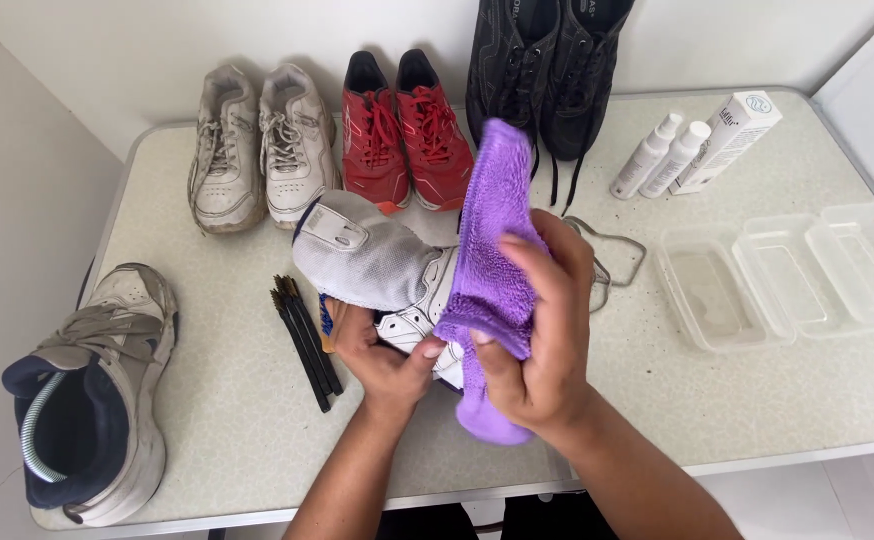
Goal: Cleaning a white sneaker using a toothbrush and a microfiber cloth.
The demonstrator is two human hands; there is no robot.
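Shoes (397,130), brushes (305,340), bottles (662,155) ring both hands.

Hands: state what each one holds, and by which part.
The left hand grips the grey-and-white shoe from below, at its sole and side. The right hand clutches the purple cloth around its middle, pressed against the shoe.

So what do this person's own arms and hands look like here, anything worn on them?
Both arms come in from the bottom edge bare: no sleeves reach the forearms that show. The left hand and the right hand wear no gloves, and no rings, watch or wristband can be seen. The fingernails are short and unpainted. Nothing is marked or taped on either hand or forearm.
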